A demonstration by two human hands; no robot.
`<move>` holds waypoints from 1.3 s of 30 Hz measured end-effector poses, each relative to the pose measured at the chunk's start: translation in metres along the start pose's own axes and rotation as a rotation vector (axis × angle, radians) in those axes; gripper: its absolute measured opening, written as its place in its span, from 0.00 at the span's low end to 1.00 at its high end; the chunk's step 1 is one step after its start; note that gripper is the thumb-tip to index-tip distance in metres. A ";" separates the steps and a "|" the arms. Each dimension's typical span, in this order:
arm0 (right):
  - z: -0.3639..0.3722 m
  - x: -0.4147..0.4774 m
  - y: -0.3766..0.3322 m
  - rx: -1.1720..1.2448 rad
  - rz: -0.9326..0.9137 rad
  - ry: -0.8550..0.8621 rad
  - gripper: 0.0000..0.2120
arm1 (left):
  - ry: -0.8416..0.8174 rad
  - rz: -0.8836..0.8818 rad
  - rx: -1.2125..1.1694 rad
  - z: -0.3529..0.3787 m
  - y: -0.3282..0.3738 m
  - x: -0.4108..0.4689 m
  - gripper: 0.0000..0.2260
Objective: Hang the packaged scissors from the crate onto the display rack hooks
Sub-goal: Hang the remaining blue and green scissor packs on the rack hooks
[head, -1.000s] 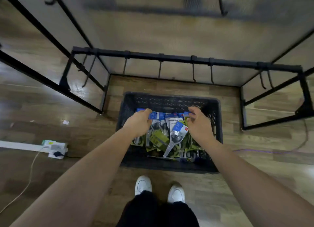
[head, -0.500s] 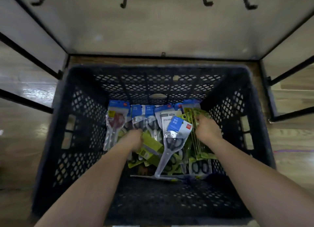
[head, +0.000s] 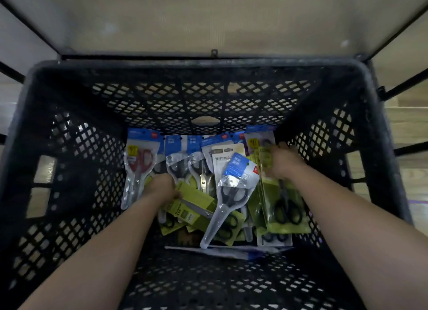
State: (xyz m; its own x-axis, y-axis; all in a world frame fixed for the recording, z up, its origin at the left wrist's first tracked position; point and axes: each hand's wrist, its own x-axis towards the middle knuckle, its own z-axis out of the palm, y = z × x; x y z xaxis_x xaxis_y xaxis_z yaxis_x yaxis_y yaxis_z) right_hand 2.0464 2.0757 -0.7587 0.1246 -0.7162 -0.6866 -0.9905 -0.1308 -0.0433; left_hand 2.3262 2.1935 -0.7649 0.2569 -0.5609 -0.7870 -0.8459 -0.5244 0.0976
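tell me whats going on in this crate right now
A person has both hands down in a black mesh crate full of packaged scissors. The left hand rests on a loose green pack in the middle of the pile; whether its fingers grip it is hidden. The right hand pinches the top of a stack of green packs on the right side of the pile. Nothing is lifted out of the crate yet.
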 end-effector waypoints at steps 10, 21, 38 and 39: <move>-0.007 -0.048 -0.023 0.054 0.127 0.077 0.17 | -0.083 0.075 -0.389 -0.037 -0.002 -0.040 0.05; -0.121 -0.203 -0.074 0.019 -0.064 0.112 0.11 | 0.233 0.232 -0.049 -0.145 0.030 -0.211 0.05; -0.437 -0.482 -0.163 0.037 -0.261 0.308 0.08 | 0.445 0.495 0.023 -0.460 0.047 -0.519 0.04; -0.454 -0.495 -0.168 0.033 -0.257 0.280 0.09 | 0.461 0.504 0.025 -0.477 0.045 -0.537 0.05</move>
State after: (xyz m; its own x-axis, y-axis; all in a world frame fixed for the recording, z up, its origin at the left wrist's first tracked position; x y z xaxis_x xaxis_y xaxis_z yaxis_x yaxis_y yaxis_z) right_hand 2.1773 2.1411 -0.0818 0.3757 -0.8233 -0.4254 -0.9257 -0.3117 -0.2142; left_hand 2.3735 2.1653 -0.0474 -0.0032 -0.9511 -0.3090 -0.9235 -0.1157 0.3657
